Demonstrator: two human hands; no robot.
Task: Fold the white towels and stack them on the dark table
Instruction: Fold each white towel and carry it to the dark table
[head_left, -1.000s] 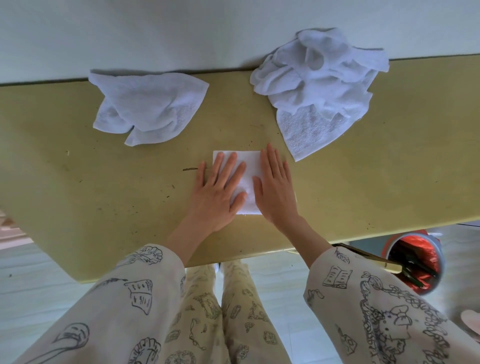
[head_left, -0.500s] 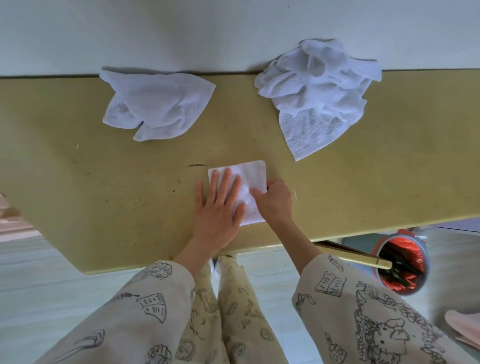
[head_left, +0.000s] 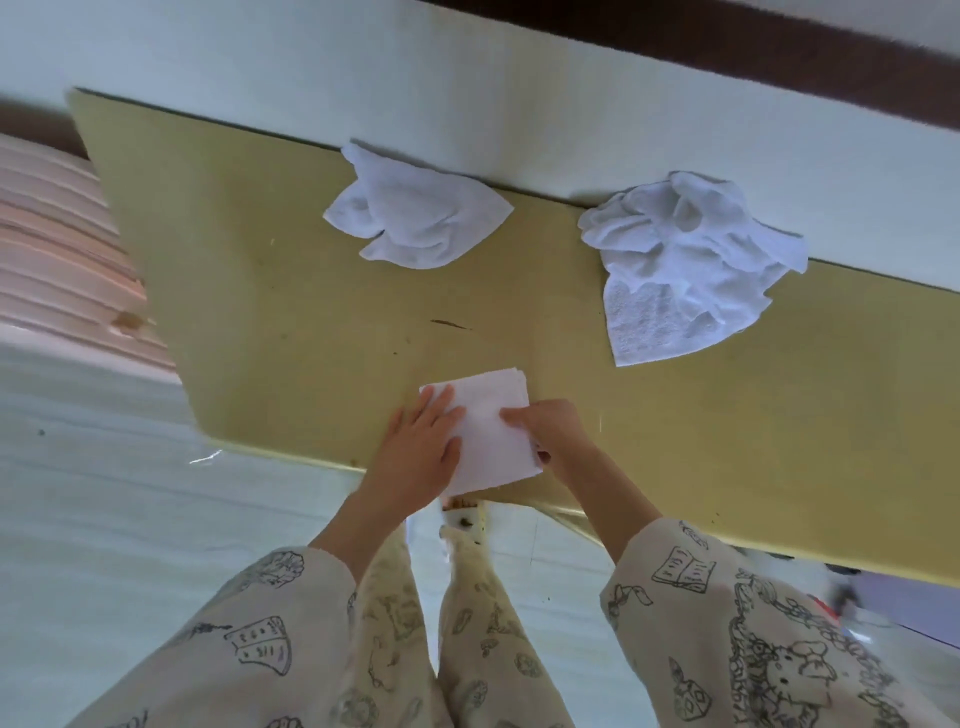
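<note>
A small folded white towel (head_left: 491, 426) lies at the near edge of the yellowish table (head_left: 291, 312), its near corner hanging slightly over the edge. My left hand (head_left: 421, 452) lies flat on the towel's left side, fingers spread. My right hand (head_left: 556, 434) pinches the towel's right edge, thumb on top and fingers curled under. Two unfolded white towels lie at the far side by the wall: a loose one (head_left: 415, 223) in the middle and a bigger crumpled heap (head_left: 685, 260) on the right.
A pale wall (head_left: 467, 88) runs along the table's far edge. A pink striped surface (head_left: 57, 249) lies past the table's left end. Pale floor (head_left: 104, 519) and my patterned trouser legs (head_left: 467, 623) fill the foreground.
The folded towel has slid toward the near table edge. My right hand went from flat on it to gripping its right side. The view swung left and tilted.
</note>
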